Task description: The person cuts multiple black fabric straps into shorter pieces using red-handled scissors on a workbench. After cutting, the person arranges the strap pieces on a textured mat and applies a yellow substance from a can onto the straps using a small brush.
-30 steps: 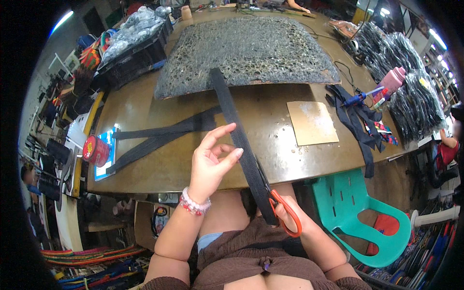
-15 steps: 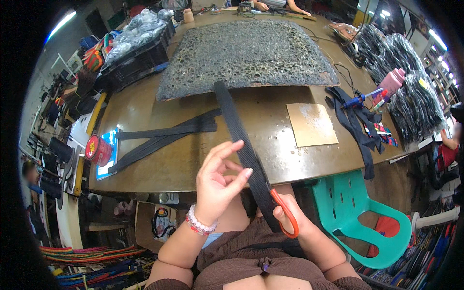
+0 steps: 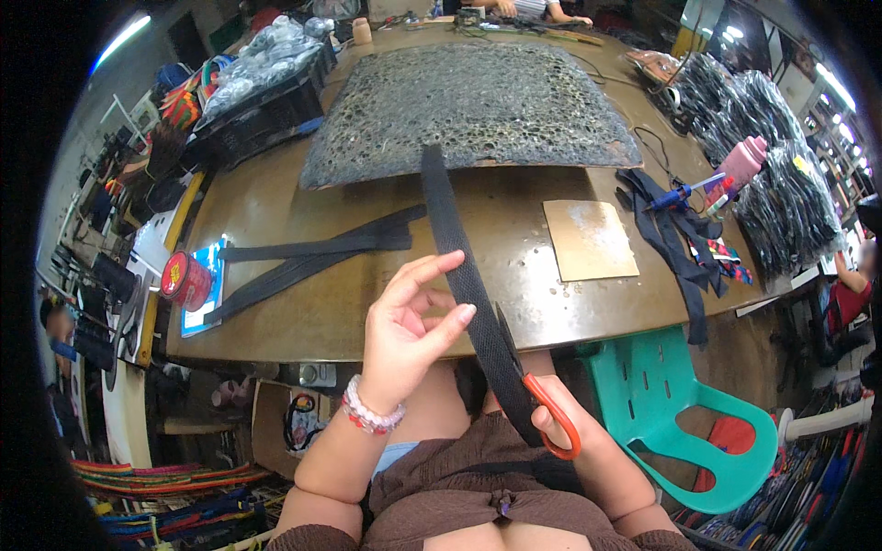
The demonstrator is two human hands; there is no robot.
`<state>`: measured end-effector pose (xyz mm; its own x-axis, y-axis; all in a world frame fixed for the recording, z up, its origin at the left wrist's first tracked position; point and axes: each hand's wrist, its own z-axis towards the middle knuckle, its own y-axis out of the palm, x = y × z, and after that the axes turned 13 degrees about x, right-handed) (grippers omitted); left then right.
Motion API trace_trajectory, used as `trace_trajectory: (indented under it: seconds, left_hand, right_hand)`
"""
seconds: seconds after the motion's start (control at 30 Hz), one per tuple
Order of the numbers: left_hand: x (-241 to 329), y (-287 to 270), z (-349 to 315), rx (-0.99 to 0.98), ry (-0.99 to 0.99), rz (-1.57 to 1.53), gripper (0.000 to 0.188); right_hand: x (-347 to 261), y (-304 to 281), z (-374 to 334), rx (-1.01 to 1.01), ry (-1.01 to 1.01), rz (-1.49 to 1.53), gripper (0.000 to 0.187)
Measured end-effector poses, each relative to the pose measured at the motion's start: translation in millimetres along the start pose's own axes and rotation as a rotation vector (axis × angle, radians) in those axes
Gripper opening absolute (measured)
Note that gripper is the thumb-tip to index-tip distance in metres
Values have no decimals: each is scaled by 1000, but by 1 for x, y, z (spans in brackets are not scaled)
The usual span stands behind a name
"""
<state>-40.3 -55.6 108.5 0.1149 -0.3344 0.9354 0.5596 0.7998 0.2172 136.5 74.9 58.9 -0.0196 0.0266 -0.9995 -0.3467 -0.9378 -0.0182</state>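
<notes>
right hand (image 3: 568, 404) with most fingers out of sight behind orange-handled scissors (image 3: 553, 415), lower end of black strap (image 3: 472, 294) indistinct against brown clothing (image 3: 432, 477), co-worker (image 3: 533, 8) cut off by top edge, far items (image 3: 471, 16) on table (image 3: 367, 317) too small to tell

A workshop room lit by white tube lamps (image 3: 122, 44).
A broad brown table (image 3: 294, 321) takes the middle of the room, and its shiny top carries a pale glare. At the right, close to the table's front edge, stands a green plastic chair (image 3: 608, 376) with slots in its back. The floor (image 3: 742, 358) beside it looks dull and brownish. A grey wall (image 3: 108, 87) rises at the left; further lamps shine at the upper right.
</notes>
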Motion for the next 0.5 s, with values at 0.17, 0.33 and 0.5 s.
trace_trajectory:
  seconds: [0.17, 0.33, 0.5]
  left_hand:
    - [2, 10, -14, 58, 38, 95, 49]
    - [3, 8, -15, 66, 43, 117, 49]
    - [-2, 13, -28, 35, 69, 159, 50]
  right_hand:
    - [-1, 5, 3, 21, -2, 32, 85]
    - [-1, 10, 5, 60, 47, -22, 86]
    - [1, 9, 8, 77, -72, 46, 79]
